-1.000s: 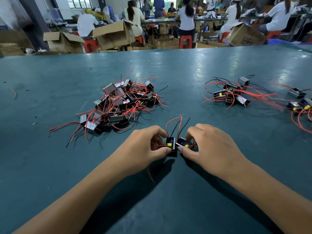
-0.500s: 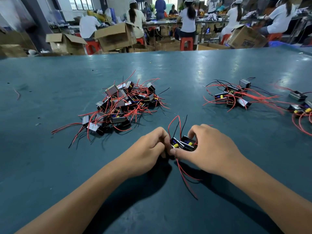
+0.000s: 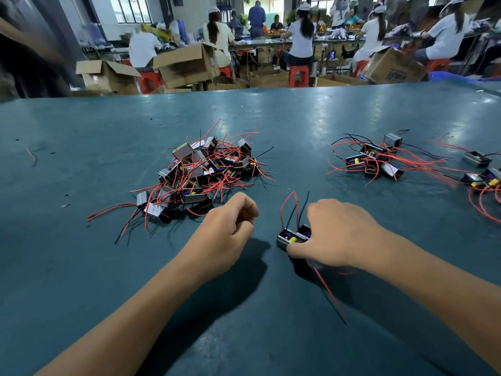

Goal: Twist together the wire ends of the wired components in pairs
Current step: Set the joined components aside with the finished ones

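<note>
Right hand [image 3: 341, 237]: fingers and thumb curled round the joined pair of parts [image 3: 294, 236], on the table [image 3: 325, 118] just right of the left hand.
Left hand [image 3: 230, 226]: fingers loosely curled, nothing held, apart from the pair.
Pile [image 3: 200, 172]: beyond the left hand, unsorted.
Risk: thin red wire [image 3: 328, 291] trails toward the person; dragging could snag it and loosen the twist.
Materials: small boxy shells, shiny metal sides, springy wires, smooth teal tabletop.
</note>
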`<state>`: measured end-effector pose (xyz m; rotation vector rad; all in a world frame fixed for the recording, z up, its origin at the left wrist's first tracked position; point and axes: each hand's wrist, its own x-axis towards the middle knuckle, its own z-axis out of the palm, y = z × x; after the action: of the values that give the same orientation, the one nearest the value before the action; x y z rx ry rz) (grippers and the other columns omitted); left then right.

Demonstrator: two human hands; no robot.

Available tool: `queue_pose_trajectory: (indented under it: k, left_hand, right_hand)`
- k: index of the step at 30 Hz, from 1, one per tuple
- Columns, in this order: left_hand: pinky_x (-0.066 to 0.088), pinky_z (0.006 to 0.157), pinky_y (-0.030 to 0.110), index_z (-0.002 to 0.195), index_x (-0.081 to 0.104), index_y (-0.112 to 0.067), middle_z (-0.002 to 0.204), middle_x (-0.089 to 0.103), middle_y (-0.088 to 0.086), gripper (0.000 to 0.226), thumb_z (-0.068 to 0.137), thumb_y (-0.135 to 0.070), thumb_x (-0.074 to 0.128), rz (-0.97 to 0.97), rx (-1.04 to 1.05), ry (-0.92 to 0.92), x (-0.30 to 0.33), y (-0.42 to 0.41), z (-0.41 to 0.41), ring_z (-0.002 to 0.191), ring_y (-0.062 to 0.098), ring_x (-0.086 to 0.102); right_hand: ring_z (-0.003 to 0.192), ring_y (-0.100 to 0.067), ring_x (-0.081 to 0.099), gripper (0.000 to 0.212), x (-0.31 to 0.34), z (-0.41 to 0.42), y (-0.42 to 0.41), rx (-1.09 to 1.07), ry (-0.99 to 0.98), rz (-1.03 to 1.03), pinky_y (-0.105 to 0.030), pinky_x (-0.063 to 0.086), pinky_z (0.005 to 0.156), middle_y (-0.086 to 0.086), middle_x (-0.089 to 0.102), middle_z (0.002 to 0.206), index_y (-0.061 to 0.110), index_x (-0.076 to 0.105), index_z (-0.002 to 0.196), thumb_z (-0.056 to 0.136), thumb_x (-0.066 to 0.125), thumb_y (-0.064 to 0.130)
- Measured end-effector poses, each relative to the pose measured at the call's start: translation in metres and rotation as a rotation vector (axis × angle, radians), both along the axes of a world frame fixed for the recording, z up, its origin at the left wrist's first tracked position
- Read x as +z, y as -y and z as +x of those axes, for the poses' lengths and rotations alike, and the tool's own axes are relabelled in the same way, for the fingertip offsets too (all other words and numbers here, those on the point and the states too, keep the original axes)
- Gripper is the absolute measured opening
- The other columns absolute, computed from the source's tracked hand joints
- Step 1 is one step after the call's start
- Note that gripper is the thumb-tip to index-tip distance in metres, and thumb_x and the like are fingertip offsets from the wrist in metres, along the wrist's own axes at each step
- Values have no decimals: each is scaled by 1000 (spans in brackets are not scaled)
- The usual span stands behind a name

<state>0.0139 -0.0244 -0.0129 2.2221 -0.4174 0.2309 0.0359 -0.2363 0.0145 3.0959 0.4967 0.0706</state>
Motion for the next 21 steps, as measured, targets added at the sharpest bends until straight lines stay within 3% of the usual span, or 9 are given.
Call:
queue_pose_trajectory:
  k: [3,7,9,12,15,17,21]
  left_hand:
    - [38,58,18,91,51,-31,80,60,-5,27,85,-6,45,-1,6,18,0,-3,1,58,6,45]
    - [39,59,14,92,52,-31,81,61,-10,29,88,-3,50,62,-14,27,-1,-4,2,59,4,47]
    - [39,59,13,94,53,-30,82,61,-12,29,89,-2,51,89,-15,38,-2,-4,2,59,4,47]
    - [39,59,13,95,53,-30,83,61,-12,28,90,-2,51,89,-3,53,-2,-6,3,59,5,47]
    - [40,59,14,94,52,-32,84,61,-12,29,90,-4,52,88,21,59,-2,-8,4,59,5,47]
    - [40,59,15,94,53,-31,83,61,-12,27,91,-4,52,93,24,59,-3,-9,5,58,5,47]
    - [38,60,12,94,57,-24,78,62,-10,23,91,-2,53,123,26,74,-2,-7,4,62,2,50]
  right_hand:
    - [57,-19,50,62,4,15,22,-64,55,-43,-26,28,45,2,51,66,19,51,62,60,50,81]
    - [67,-26,50,69,11,59,68,-266,175,-81,-29,38,60,5,43,58,16,50,56,69,48,84]
    - [68,-26,52,66,11,84,90,-370,199,-113,-29,40,60,4,43,59,16,48,57,72,50,81]
    - [80,-29,62,62,9,113,112,-475,228,-149,-30,42,61,-3,54,74,15,51,68,77,54,77]
    - [97,-34,66,48,8,127,118,-542,213,-146,-36,49,69,-12,66,103,11,66,99,82,69,56]
    - [99,-35,65,39,11,127,112,-561,174,-165,-36,47,69,-12,66,108,11,67,103,84,71,44]
    - [102,-31,64,31,25,121,83,-543,137,-225,-34,41,69,-7,66,110,17,64,104,87,63,43]
